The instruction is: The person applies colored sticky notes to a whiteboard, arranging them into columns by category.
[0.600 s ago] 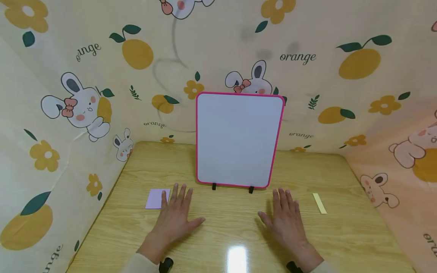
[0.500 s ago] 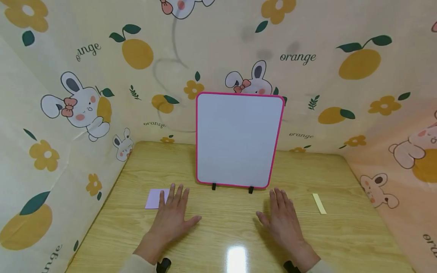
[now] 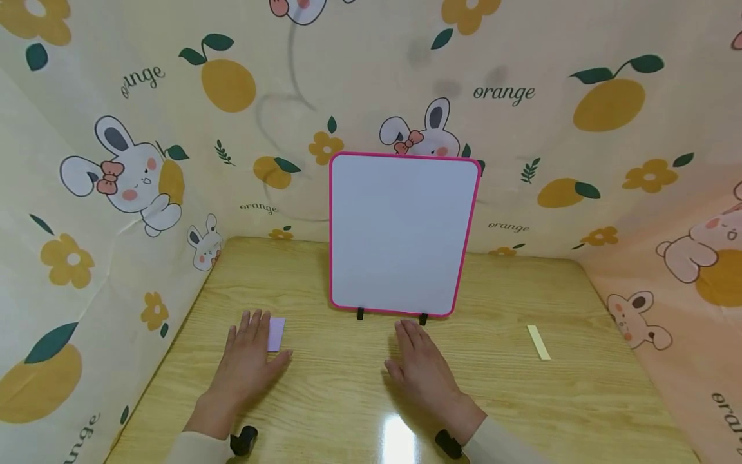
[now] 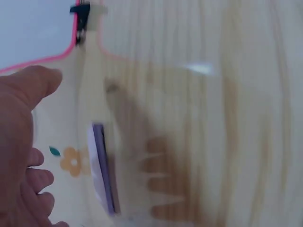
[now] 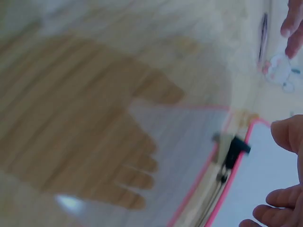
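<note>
A: Report the state of each grip.

B: On my feed, the left hand (image 3: 246, 361) has its fingers extended and thumb spread; nothing is held. The right hand (image 3: 423, 370) has its fingers straight and close together, thumb apart; this grip also holds nothing.

A: Locate the purple pad.

B: The purple pad (image 3: 276, 334) lies on the surface (image 3: 580, 296), beside the left index finger. My left wrist view shows a gap between pad and fingers. The right fingertips are near a black foot (image 3: 423, 319) of the whiteboard (image 3: 402, 232).

A: State the visibility limits.

B: In my head view, the left fingers hide the pad's left edge. Both wrist views are blurred, and their frame edges cut off part of each hand. In my right wrist view the pad reduces to a blurred sliver, upper right.
</note>
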A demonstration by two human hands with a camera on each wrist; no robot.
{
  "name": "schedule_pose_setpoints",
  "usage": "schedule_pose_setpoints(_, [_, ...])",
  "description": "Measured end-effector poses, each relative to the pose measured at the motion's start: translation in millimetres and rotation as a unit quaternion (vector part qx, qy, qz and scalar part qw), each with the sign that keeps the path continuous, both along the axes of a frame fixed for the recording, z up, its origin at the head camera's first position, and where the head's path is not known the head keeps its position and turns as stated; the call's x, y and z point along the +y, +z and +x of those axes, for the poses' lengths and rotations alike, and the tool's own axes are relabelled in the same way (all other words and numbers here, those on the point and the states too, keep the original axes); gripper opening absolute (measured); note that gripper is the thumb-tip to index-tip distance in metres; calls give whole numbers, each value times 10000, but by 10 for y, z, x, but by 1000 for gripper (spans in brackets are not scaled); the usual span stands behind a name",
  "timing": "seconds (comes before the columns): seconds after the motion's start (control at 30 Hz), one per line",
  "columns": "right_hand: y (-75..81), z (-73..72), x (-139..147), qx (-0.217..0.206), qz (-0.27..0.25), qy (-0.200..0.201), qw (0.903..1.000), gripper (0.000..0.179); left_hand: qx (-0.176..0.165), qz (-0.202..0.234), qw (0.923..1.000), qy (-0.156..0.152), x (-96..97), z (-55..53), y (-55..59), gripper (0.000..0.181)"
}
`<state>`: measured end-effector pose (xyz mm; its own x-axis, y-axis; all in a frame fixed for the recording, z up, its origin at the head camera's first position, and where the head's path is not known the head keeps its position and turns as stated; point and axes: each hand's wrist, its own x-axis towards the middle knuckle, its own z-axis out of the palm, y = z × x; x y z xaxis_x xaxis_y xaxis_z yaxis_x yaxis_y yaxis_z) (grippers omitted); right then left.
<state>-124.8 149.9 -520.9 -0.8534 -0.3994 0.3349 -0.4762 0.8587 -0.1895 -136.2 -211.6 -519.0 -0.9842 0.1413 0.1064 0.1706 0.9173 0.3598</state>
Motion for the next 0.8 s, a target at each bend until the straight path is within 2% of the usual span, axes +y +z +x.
schedule_pose_setpoints(0.2, [-58,3,-242,-748,298,318,9962,70,-400,-163,9991,-5,-170,-15,-61,100])
schedule_pose_setpoints(0.43, [-86,32,-322,-1438,383,512,9875,69,-971,-127,9948,-267,-156,18,-115,105])
schedule_pose_setpoints(0.6, [-92,39,-307,-1489,440,499,9866,69,-975,-118,9938,-522,11,30,-140,104])
schedule_pose_setpoints(0.8, [-94,60,-256,-1390,457,513,9879,68,-964,-100,9909,-939,385,34,-140,101])
